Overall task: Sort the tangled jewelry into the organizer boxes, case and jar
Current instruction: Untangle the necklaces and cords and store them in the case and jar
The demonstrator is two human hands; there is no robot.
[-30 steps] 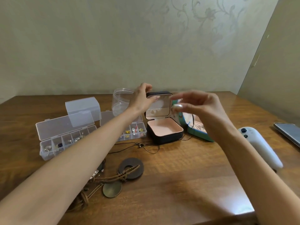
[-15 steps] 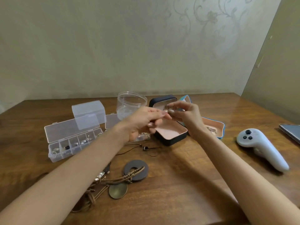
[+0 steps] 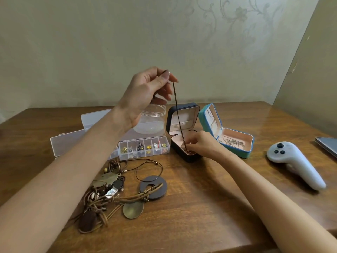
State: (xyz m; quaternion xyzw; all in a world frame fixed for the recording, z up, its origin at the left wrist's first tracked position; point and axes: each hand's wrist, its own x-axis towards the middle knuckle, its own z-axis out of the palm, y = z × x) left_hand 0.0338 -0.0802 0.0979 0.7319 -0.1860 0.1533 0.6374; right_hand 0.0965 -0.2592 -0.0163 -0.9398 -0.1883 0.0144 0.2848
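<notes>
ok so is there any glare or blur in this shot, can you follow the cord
Head view: soft light, with a pale sheen on the table behind the teal case; head view: wide-angle bend tilts the right wall corner; head view: the left hand and dark cord are sharp enough to follow down to the right hand in the black case.

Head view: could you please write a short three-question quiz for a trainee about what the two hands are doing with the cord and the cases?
1. True or false: the left hand pinches the dark cord, raised above the black jewelry case.
2. The right hand has its fingers: A inside that case's base; B on its lid; C well clear of it.
3. Fill in: the teal case stands to the black jewelry case's ___.

Key: 1 true; 2 A; 3 right.
</notes>
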